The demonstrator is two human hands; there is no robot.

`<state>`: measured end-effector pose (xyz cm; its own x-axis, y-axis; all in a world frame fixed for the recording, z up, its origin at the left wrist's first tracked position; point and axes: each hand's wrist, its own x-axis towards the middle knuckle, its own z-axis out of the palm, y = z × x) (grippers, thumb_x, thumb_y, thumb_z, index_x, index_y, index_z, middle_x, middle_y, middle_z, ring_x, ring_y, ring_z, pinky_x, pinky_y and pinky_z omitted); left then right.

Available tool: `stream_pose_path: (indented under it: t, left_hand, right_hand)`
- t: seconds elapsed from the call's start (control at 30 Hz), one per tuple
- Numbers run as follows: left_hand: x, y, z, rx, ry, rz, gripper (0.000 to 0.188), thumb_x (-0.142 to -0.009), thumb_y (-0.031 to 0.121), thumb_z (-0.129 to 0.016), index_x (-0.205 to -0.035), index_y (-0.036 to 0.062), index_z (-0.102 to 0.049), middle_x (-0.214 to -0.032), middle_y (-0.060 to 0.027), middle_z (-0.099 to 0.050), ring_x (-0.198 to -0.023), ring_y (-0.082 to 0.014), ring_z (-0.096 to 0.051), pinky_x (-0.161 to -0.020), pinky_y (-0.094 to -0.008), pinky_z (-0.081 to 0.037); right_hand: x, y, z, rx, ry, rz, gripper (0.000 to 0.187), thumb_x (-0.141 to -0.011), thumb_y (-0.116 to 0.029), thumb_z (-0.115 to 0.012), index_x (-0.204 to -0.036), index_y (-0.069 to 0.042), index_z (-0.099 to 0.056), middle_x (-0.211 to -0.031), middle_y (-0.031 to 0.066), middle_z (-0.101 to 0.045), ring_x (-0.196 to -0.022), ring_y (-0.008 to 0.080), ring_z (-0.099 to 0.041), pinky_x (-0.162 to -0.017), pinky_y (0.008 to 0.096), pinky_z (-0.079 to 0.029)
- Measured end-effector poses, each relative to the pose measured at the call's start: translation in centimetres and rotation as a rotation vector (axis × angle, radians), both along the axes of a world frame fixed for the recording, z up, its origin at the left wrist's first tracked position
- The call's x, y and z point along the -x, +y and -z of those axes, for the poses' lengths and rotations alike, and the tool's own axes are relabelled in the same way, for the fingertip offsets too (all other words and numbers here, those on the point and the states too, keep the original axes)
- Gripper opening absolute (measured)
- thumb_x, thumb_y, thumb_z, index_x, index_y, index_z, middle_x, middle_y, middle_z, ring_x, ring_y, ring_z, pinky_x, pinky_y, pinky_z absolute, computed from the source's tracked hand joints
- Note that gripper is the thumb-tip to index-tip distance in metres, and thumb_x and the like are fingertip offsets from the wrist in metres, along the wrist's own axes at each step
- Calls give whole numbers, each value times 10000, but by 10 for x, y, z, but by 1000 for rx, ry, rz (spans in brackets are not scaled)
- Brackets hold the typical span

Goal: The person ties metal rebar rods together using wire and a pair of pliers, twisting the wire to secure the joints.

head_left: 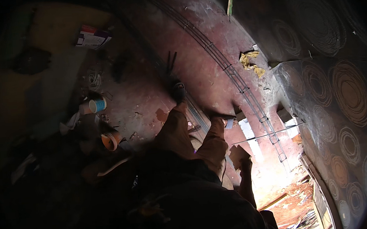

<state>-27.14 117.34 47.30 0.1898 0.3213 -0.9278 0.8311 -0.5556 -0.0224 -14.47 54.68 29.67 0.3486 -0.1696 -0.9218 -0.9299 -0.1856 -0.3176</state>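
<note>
Rods [197, 113], long and grey, lie on the red floor [209, 84], running from eleven o'clock past the middle of the view toward five, between the person's feet. The right hand [246, 166], a dark shape at five o'clock, is near their lower end, beside a flat brown patch [238, 154]; whether its fingers are wide or closed I cannot tell. The left fingers do not show, so I cannot tell their state either. A thin bar [258, 137] at four o'clock crosses a long steel cage [244, 89] that curves from twelve round to four. Crumpled yellow cloth [250, 60] lies at two; circle-patterned sheeting [351, 93] fills three. Sunlit ground [286, 212] littered with sticks is at five. An orange container [110, 141] sits between eight and nine, a blue-and-white cylinder [98, 105] between nine and ten, loose wire [94, 80] at ten, and a printed box [93, 37] between ten and eleven.
</note>
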Motion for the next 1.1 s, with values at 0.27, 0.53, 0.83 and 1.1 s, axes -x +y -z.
stream_pose_path:
  t: [0.27,0.53,0.83,1.1]
  left_hand:
    - [-43,80,53,12,-214,-56,508,-837,440,-599,-1152,42,-617,-1087,-190,-629,-922,-293,-642,-817,-445,-502]
    - [-65,141,19,-29,-358,-277,548,-824,465,-612,-1165,36,-613,-1113,-201,-627,-945,-303,-641,-840,-452,-500]
    - [-4,150,-1,-198,-251,-509,594,-809,493,-625,-1180,30,-608,-1141,-214,-623,-970,-314,-640,-866,-460,-497]
    - [29,252,60,-242,-243,-709,628,-800,513,-633,-1195,25,-600,-1170,-225,-613,-996,-325,-635,-886,-466,-495]
  right_hand:
    - [-63,179,6,-329,-269,-25,441,-882,-285,-619,-1273,-112,-510,-1068,66,-645,-892,196,-646,-661,353,-550]
    - [-155,348,54,-55,-884,-1470,215,-883,-201,-612,-992,-18,-641,-835,122,-627,-778,236,-606,-685,367,-495]
    - [-138,608,-65,-714,-188,-600,452,-868,-149,-667,-1284,-43,-525,-1151,76,-613,-1013,171,-602,-864,287,-499]
    - [-233,807,-36,-585,-551,-1038,235,-832,-93,-665,-1027,-35,-548,-906,34,-587,-804,130,-557,-710,296,-467]
